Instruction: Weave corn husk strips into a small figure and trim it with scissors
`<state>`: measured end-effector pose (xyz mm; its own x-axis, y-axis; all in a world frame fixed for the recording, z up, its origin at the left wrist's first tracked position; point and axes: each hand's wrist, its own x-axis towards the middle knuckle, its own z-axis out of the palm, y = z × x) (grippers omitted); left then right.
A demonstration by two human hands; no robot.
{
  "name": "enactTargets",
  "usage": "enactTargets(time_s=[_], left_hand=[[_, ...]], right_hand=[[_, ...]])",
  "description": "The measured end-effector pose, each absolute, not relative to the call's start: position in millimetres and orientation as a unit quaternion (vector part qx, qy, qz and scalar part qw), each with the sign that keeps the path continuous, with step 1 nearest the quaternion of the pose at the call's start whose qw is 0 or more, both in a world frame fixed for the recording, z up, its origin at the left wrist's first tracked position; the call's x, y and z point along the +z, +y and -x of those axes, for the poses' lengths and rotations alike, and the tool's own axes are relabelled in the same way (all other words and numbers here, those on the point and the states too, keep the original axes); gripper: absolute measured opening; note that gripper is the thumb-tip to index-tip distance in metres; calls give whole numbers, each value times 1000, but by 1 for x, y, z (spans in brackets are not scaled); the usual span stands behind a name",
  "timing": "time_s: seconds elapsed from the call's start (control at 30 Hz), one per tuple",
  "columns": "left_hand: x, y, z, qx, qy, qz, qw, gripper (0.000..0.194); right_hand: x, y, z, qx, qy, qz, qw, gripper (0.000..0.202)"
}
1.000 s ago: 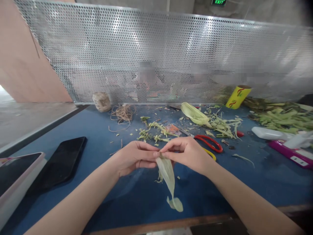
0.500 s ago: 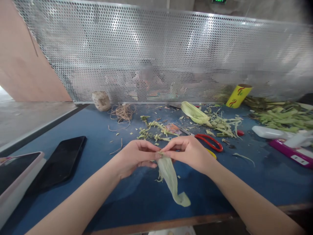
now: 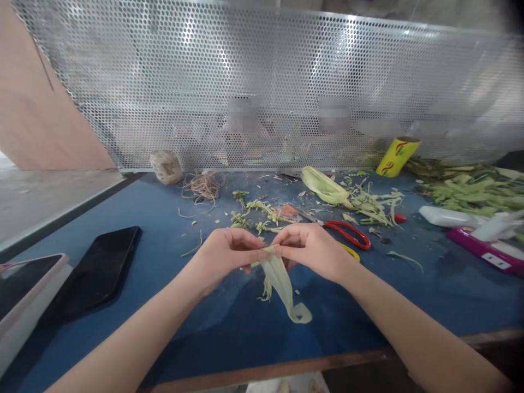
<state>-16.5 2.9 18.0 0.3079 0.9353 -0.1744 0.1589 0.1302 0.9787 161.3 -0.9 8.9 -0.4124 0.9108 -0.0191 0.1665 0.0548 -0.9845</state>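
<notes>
A pale green corn husk strip (image 3: 281,281) hangs between my hands, its lower end curled above the blue table. My left hand (image 3: 231,252) pinches its top edge from the left. From the right, my right hand (image 3: 309,248) pinches the same top edge, the fingertips of both hands nearly touching. Thin shreds (image 3: 267,289) dangle just left of the strip. Beyond my hands lie small braided green pieces (image 3: 266,210). Red-handled scissors (image 3: 354,236) rest beside my right hand, with a yellow handle (image 3: 350,252) partly behind it.
Two phones, one black (image 3: 100,267) and one pink-edged (image 3: 28,284), lie left. Twine (image 3: 204,185), a husk bundle (image 3: 325,186), shredded husk (image 3: 374,204), a yellow roll (image 3: 397,157), a white tool (image 3: 446,216) and a purple power strip (image 3: 487,251) stand farther out. A perforated metal screen (image 3: 278,76) rises behind.
The view has shifted slightly. My left fingers have drawn in closer around the top of the strip, and its hanging end has moved up and a little left.
</notes>
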Motion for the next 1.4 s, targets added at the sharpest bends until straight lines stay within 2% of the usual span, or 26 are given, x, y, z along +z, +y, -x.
enactTargets(time_s=[0.17, 0.4, 0.67, 0.83, 0.97, 1.1, 1.2, 1.27, 1.4], left_hand=[[19, 1, 17, 278, 486, -604, 567, 30], [18, 2, 21, 255, 456, -644, 559, 18], [22, -1, 19, 258, 436, -546, 667, 18], [21, 1, 19, 276, 449, -614, 588, 14], [20, 1, 19, 246, 458, -667, 534, 21], [21, 0, 18, 222, 471, -709, 476, 19], [21, -1, 15, 230, 495, -726, 419, 17], [21, -2, 12, 239, 496, -717, 428, 14], [20, -4, 10, 240, 481, -673, 509, 11]], right_hand=[[7, -3, -161, 508, -662, 415, 362, 9], [8, -1, -161, 495, -682, 403, 356, 12], [9, -1, -163, 495, -669, 414, 368, 13], [11, -2, -162, 524, -649, 422, 355, 14], [11, -2, -161, 511, -662, 417, 355, 13], [8, -2, -160, 508, -656, 428, 359, 19], [7, -2, -160, 492, -660, 439, 360, 11], [8, -2, -160, 488, -662, 442, 357, 11], [9, 0, -163, 495, -660, 436, 359, 12]])
